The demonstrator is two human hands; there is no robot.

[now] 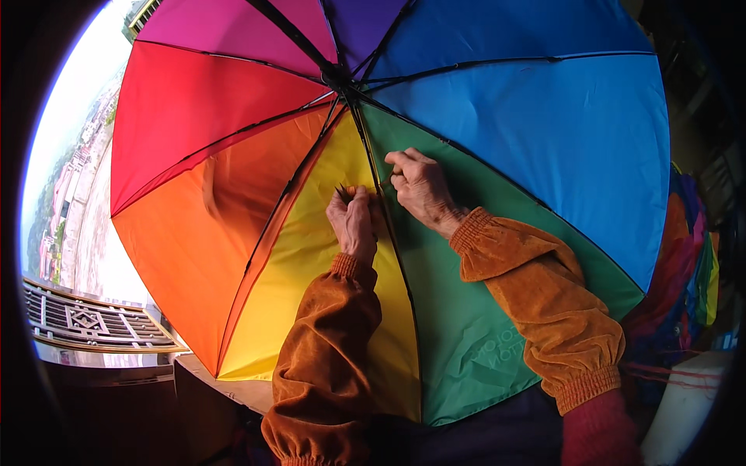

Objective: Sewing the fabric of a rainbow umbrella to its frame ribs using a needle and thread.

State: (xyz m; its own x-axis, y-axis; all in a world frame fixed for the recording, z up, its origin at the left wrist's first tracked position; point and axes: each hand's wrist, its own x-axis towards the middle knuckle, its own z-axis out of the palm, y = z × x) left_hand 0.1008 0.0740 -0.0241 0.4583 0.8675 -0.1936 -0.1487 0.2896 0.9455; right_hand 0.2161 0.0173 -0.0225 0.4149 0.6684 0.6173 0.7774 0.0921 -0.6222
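Note:
An open rainbow umbrella point(513, 132) fills most of the view, its inside turned to me. Its dark shaft point(289, 29) rises to the upper left from the hub where the ribs meet. Over the yellow panel, my left hand point(354, 224) is closed in a pinch, with a small dark pointed thing point(341, 190) at its fingertips, too small to name. Close by, my right hand point(424, 191) is in front of the green panel with its fingers curled together; whatever they hold is hidden. Between the two hands runs a thin black rib point(392, 237).
Folded, many-coloured cloth point(684, 256) is bunched at the right edge, above a pale cylindrical object point(684, 408). A metal railing point(93, 320) stands at the left, with a bright outdoor view beyond. Part of a brown surface point(256, 394) shows under the umbrella's lower edge.

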